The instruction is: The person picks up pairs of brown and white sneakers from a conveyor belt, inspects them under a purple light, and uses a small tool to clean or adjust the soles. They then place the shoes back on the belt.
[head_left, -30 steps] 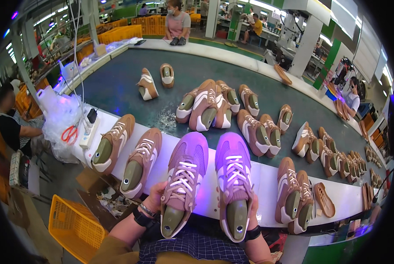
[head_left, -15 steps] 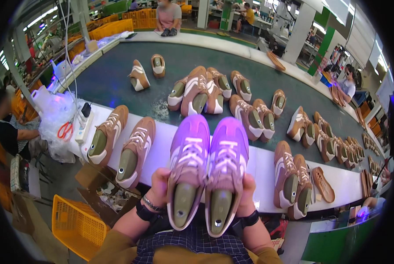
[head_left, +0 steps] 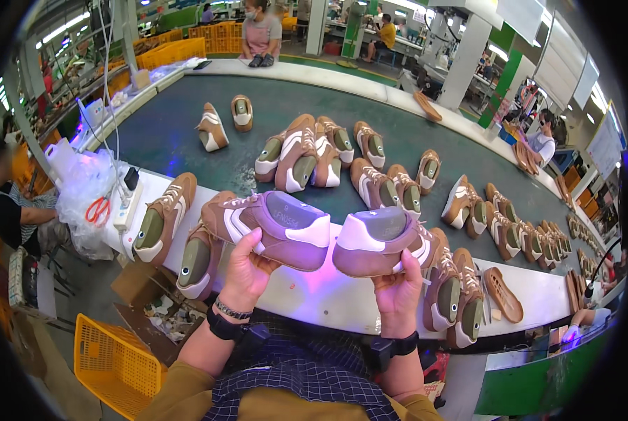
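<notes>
My left hand (head_left: 247,277) grips a brown sneaker (head_left: 286,244) with white side stripes, turned so its white heel points inward. In my right hand (head_left: 399,291) is a matching sneaker (head_left: 361,258), its heel facing the first one with a narrow gap between. Olive shoe lasts fill both, and purple light falls on the left one. Both are held above the white bench edge (head_left: 314,298). Another laced sneaker (head_left: 165,214) stands to the left on the bench, with one more (head_left: 199,263) partly behind the left held shoe. To the right sit two sneakers (head_left: 466,302).
Several more sneakers (head_left: 303,151) stand on the dark green conveyor (head_left: 215,168) beyond the bench. A loose tan sole (head_left: 503,293) lies at right. At left are a power strip (head_left: 126,203), red-handled scissors (head_left: 98,210) and plastic bags (head_left: 82,186). A yellow crate (head_left: 117,365) stands lower left. Other people work farther off.
Both held sneakers have swung from side by side, toes pointing away, to lying crosswise with heels facing each other. My hands have moved slightly apart.
</notes>
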A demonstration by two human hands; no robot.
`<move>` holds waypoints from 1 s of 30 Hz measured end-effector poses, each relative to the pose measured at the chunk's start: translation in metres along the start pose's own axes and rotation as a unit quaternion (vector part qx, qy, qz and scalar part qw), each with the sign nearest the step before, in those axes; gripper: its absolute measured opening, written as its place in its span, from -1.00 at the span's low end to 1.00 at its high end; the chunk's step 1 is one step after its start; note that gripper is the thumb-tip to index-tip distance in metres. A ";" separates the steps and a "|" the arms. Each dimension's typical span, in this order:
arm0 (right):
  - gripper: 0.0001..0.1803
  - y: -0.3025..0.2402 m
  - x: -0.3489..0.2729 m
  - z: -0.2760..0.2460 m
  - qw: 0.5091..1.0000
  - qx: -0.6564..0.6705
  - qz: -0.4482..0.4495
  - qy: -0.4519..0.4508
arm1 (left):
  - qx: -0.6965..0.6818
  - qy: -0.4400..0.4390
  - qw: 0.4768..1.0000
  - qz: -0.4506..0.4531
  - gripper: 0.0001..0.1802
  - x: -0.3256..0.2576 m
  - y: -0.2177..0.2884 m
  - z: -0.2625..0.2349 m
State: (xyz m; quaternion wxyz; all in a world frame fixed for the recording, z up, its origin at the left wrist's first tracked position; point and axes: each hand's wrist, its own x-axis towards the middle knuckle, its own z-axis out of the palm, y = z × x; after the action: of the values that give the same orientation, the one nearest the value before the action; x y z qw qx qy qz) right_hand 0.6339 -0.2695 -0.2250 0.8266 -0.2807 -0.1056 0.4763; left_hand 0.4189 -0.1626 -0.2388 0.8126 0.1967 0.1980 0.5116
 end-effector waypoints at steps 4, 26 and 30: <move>-0.61 0.003 0.002 -0.006 1.000 -0.026 -0.004 -0.005 | 0.003 -0.006 1.000 0.002 -0.54 0.002 -0.003 0.002; -0.58 0.006 0.005 -0.008 0.999 -0.046 -0.004 0.005 | 0.003 -0.002 1.000 0.026 -0.59 0.005 -0.013 0.013; -0.57 0.005 0.006 -0.014 0.999 -0.052 -0.004 -0.006 | -0.009 -0.003 1.000 0.018 -0.59 0.005 -0.017 0.014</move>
State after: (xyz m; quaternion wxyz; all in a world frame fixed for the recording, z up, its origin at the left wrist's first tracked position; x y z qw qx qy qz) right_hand 0.6399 -0.2674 -0.2404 0.8124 -0.3198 -0.1363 0.4681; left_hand 0.4410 -0.1665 -0.2370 0.8054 0.1948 0.1877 0.5274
